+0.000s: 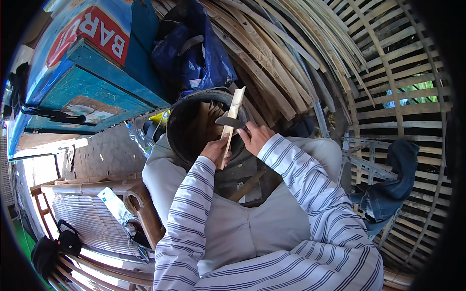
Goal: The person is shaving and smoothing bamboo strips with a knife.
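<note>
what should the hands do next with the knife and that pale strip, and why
Probably a short, controlled stroke of the knife along the pale strip, away from the left hand: the blade crosses the strip just above those fingers, the right hand holds the knife, and the dark bucket opens beneath.

Over the matt plastic bucket (pixel 174 138), the blade (pixel 230 121) looks dull metal, the strip (pixel 237 103) smooth wood; beyond the bucket, the bag (pixel 213 63) looks glossy plastic, the slats (pixel 276 63) rough wood.
</note>
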